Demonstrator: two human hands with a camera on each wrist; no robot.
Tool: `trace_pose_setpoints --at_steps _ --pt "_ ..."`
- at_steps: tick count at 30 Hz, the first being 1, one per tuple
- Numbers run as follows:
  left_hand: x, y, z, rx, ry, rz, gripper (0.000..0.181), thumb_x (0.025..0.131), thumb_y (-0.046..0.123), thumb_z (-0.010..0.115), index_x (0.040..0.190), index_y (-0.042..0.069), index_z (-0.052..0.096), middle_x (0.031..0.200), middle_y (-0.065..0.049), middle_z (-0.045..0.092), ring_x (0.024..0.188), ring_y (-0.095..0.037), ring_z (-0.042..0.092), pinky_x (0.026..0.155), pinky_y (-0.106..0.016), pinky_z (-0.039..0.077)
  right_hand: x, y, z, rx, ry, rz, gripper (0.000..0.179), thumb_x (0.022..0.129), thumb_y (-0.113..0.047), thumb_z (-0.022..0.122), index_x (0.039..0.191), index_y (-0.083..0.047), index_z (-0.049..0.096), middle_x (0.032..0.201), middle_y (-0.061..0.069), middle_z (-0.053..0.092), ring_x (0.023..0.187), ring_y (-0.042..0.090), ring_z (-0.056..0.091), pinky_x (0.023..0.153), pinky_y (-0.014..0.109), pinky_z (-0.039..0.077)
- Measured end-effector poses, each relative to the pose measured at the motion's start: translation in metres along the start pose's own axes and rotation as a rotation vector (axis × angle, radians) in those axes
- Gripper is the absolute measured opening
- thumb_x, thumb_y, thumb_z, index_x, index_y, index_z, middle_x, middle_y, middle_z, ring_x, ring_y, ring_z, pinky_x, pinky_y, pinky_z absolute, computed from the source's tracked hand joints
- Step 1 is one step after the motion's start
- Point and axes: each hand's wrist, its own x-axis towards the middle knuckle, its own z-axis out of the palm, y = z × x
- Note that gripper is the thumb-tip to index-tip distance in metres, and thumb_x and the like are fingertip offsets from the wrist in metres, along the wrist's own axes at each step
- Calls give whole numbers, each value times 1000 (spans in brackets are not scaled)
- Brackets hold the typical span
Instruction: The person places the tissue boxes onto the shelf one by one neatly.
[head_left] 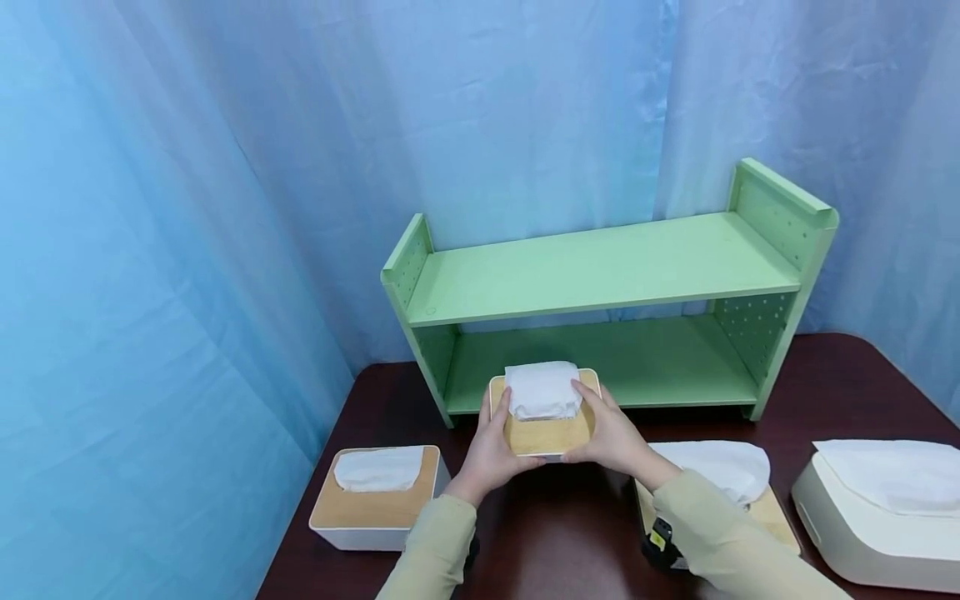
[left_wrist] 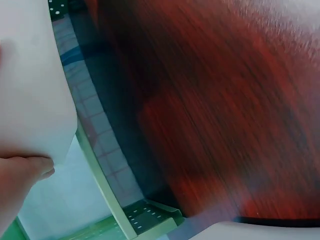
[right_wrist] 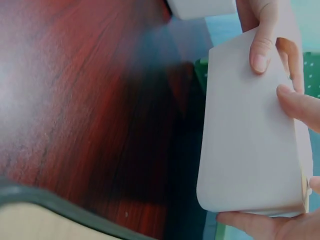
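Observation:
Both hands hold up a tissue box [head_left: 558,437] with a wood-toned lid and white sides, a white tissue [head_left: 542,390] sticking out of its top. My left hand [head_left: 495,457] grips its left side, thumb along the near edge. The right hand [head_left: 617,435] grips the right side, with a finger over the lid beside the tissue. In the right wrist view the box's white face [right_wrist: 250,135] shows, with fingers of both hands on it. The box is above the table, in front of the lower shelf of a green rack [head_left: 607,262].
On the dark wood table [head_left: 555,542] stand a similar tissue box [head_left: 375,508] at left, another [head_left: 772,521] partly behind the right forearm, and a white rounded tissue box [head_left: 862,533] at far right. Blue curtains [head_left: 525,117] hang behind the rack.

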Motion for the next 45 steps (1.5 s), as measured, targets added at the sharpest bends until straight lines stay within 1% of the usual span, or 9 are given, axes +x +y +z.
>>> trace_pose_setpoints --at_steps 9,16,23,27,29,34,37,40,45 --pt "13 -9 1 4 -12 -27 117 62 33 89 152 9 18 157 -24 2 134 -38 35 100 -45 43 13 7 4 26 -20 10 111 58 -22 91 147 -2 28 148 39 11 132 55 25 95 61 39" --pt "15 -13 2 3 -23 -53 118 61 35 89 152 8 19 156 -26 3 134 -39 34 101 -45 41 17 8 6 7 -27 28 110 58 -23 91 147 -2 29 148 38 12 130 55 30 95 60 39" --pt "20 -11 -1 -20 -35 -35 115 64 30 89 151 4 19 155 -28 2 138 -38 27 103 -45 40 23 8 4 -22 -44 19 109 61 -29 89 147 -2 29 149 38 14 131 53 31 96 60 39" --pt "24 -9 -4 -24 -35 -34 113 64 28 88 150 1 20 154 -29 4 139 -38 25 105 -45 38 28 10 1 -26 -55 9 106 64 -30 88 146 1 30 147 38 20 128 52 35 96 59 39" --pt "26 -8 -5 -18 -31 -32 110 66 28 88 149 0 21 154 -28 8 138 -37 28 104 -45 39 30 11 0 -24 -47 3 102 65 -30 87 145 2 32 145 37 25 126 50 39 95 57 40" --pt "30 -6 -9 5 -3 -32 101 70 28 85 148 -1 27 150 -28 20 131 -37 38 101 -45 41 34 9 1 -48 11 -9 91 69 -34 84 140 4 41 137 34 41 115 43 50 90 52 44" --pt "33 -5 -11 18 17 -38 95 71 28 84 146 -1 33 147 -30 24 129 -39 40 101 -46 42 37 8 2 -59 38 -9 87 70 -35 82 138 3 43 132 31 48 110 40 53 88 51 45" --pt "35 -4 -12 18 33 -37 91 72 28 83 144 -3 36 146 -32 25 129 -41 40 100 -48 41 40 7 2 -62 55 -2 85 72 -36 81 138 2 44 130 30 50 107 39 54 87 51 45" --pt "41 -5 -13 41 35 -47 87 75 28 81 144 0 37 147 -32 24 131 -41 38 100 -48 41 42 7 2 -52 66 25 83 74 -37 80 138 1 43 132 29 49 111 41 52 89 52 44"
